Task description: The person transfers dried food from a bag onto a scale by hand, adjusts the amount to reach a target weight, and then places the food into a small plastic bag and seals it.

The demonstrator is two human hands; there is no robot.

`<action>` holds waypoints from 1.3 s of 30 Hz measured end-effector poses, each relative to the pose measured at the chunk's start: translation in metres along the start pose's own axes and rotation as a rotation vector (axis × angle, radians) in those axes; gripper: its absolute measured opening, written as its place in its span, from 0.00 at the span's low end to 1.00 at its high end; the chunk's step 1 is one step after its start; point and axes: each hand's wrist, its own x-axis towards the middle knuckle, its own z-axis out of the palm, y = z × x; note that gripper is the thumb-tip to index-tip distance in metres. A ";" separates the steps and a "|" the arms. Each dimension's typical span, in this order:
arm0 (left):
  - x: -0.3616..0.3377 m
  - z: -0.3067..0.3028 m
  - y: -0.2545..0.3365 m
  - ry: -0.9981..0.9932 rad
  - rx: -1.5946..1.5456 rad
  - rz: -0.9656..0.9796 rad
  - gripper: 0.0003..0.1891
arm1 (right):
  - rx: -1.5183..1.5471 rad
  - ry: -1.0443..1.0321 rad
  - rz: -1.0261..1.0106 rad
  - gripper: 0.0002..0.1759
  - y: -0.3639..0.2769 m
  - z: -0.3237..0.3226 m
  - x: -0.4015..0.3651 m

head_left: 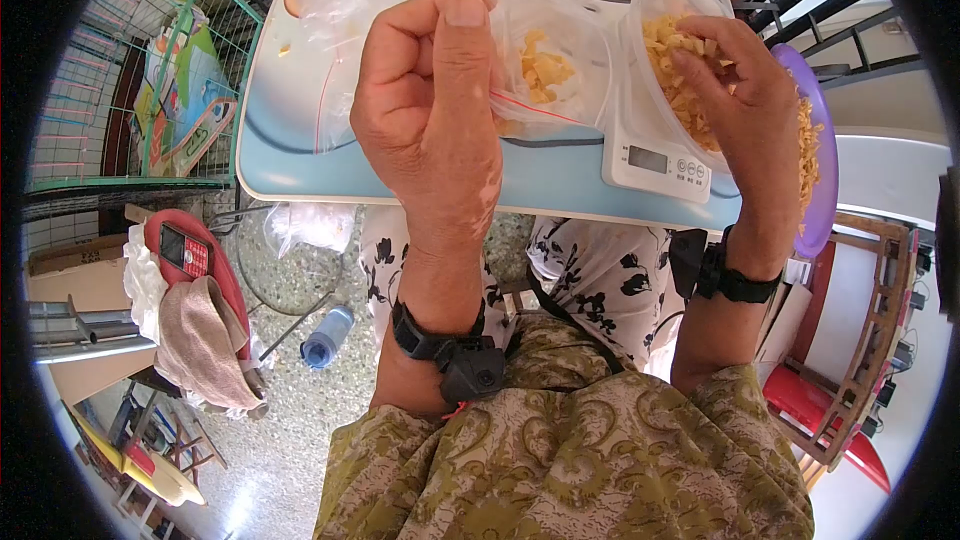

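My left hand pinches the rim of a clear zip bag between thumb and fingers. The bag has a red seal line, and some small yellow dried pieces lie inside it. My right hand reaches into a translucent plastic tub, its fingers curled round a few yellow pieces. More yellow pieces fill the tub. Under the tub is a white digital scale with a small display and buttons; its digits are unreadable.
More clear zip bags lie on the light-blue table. A purple basin with yellow-brown pieces stands at the right edge. A red stool holds a phone and a cloth. A blue bottle lies on the floor.
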 end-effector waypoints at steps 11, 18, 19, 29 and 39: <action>0.000 0.001 0.000 0.005 -0.004 -0.013 0.08 | -0.113 -0.006 -0.115 0.12 0.006 -0.001 0.002; 0.001 0.000 -0.001 -0.011 -0.003 -0.008 0.09 | -0.037 -0.028 0.010 0.12 0.002 -0.001 0.000; 0.001 0.000 -0.001 -0.012 0.005 -0.011 0.09 | -0.019 -0.015 -0.011 0.12 0.003 -0.001 0.000; 0.000 0.001 -0.001 -0.002 -0.001 -0.012 0.08 | 0.002 -0.068 -0.019 0.13 0.007 0.001 -0.003; 0.002 0.003 0.001 0.033 0.071 -0.011 0.11 | 0.002 -0.109 -0.055 0.16 0.001 0.000 -0.002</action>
